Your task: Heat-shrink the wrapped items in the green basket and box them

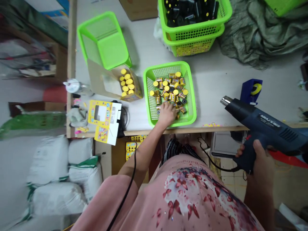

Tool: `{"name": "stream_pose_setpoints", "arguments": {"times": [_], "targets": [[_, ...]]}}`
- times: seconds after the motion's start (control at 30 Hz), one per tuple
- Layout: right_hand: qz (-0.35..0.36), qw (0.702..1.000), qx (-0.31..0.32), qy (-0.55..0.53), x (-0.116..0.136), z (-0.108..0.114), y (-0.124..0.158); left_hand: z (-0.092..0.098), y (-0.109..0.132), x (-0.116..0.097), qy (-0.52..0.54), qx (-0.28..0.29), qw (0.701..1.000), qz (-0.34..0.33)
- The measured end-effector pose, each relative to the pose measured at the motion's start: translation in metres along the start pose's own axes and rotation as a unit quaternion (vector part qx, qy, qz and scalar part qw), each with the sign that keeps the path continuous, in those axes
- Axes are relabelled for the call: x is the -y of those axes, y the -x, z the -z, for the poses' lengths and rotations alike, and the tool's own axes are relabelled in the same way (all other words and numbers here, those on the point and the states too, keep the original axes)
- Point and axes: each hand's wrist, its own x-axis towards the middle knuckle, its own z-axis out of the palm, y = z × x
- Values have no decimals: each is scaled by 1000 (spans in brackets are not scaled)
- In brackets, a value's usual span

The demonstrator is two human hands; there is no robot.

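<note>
My left hand (166, 113) reaches into a green basket (149, 96) and rests on the pile of small yellow-capped cylinders (171, 87) inside; its fingers curl down among them, and what they grip is hidden. My right hand (258, 153) is wrapped round the handle of a dark blue heat gun (262, 123), held off the table's front edge with its metal nozzle pointing left toward the basket. The gun's black cord (127, 189) runs down across my pink sleeve.
An open box (128, 84) of yellow-capped cylinders lies left of the basket, under a tilted empty green basket (103, 40). Stacked green baskets (194, 25) of black parts stand at the back. A blue tape dispenser (251, 90), flat printed cartons (103, 120), grey cloth (262, 32) and white sacks (57, 179) surround the table.
</note>
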Motion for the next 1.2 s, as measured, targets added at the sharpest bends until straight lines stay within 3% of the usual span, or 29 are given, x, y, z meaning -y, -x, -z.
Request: {"name": "stream_pose_setpoints", "arguments": {"times": [0.1, 0.23, 0.33, 0.47, 0.6, 0.73, 0.9, 1.1, 1.2], "targets": [[5, 1000, -2, 17, 3, -1, -1, 5, 21, 27, -13, -70, 990, 124], [-7, 999, 14, 39, 9, -8, -3, -3, 20, 58, 32, -215, 962, 168], [1, 997, 30, 75, 11, -14, -1, -6, 1, 71, 52, -209, 958, 191], [15, 995, 38, 93, 12, -21, 3, -4, 9, 54, 60, -172, 972, 146], [32, 991, 56, 119, 18, -36, 4, -1, 48, 10, 102, -316, 943, -13], [76, 969, 86, 220, 26, -65, 3, 5, 67, -19, 150, -351, 923, -55], [188, 887, 62, 417, 32, -80, -2, 7, 75, -15, 158, -351, 922, -27], [179, 824, 205, 496, 34, -91, 5, 2, 101, -2, 185, -363, 913, 14], [230, 805, 214, 504, 26, -110, 10, 3, 112, 0, 211, -369, 905, 26]]}}
